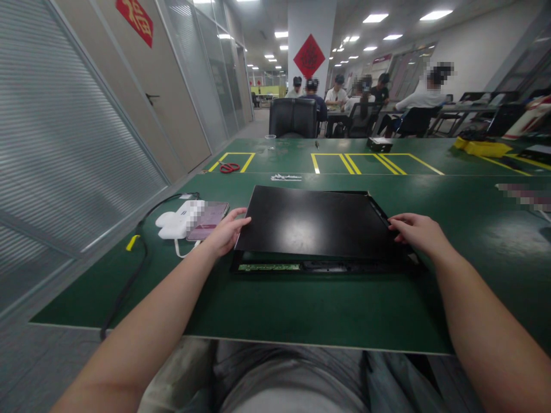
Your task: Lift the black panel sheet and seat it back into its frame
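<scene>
A dark flat panel (305, 223) lies slightly tilted over a black frame (357, 267), its left side raised. Along the frame's near edge a green circuit strip (269, 267) shows. My left hand (229, 232) grips the panel's left edge, thumb on top and fingers at the side. At the right side of the frame, my right hand (413, 230) has its fingers pinched together by the rim; what they hold, if anything, is too small to make out.
On the green table (318, 315) a phone (210, 221) and white devices (172, 223) lie left, beside a black cable (131, 287). Red-handled scissors (229, 167), small white pieces (286, 178) and a black box (379, 144) lie farther back. Several people sit beyond.
</scene>
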The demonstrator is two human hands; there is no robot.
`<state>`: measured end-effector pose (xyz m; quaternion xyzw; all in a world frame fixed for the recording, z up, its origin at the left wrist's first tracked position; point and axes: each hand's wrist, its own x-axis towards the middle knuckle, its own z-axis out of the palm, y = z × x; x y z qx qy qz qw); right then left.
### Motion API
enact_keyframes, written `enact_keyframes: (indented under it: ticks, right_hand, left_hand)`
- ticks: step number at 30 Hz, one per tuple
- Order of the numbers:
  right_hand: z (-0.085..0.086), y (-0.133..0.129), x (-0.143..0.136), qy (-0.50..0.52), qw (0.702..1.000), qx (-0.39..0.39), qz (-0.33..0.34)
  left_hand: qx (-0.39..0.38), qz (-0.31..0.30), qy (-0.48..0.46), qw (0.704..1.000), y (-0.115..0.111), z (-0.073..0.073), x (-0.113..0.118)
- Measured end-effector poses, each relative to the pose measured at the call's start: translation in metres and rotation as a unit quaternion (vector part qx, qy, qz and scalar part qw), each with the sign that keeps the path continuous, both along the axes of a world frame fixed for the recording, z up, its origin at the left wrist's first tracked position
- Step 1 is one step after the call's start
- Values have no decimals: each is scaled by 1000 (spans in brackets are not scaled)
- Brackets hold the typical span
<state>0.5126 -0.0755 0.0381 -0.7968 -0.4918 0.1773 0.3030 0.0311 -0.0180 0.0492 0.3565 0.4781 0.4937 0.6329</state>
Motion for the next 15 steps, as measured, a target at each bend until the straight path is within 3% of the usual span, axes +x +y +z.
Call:
enact_keyframes:
  ticks: [5, 15]
  right_hand:
    - [2, -1, -2, 2, 1000, -8, -4]
    - [3, 0, -4, 13, 1000, -17, -10]
  left_hand:
    - [4, -20, 1, 1000, -2, 2, -2]
    - [23, -35, 15, 999, 4, -10, -4]
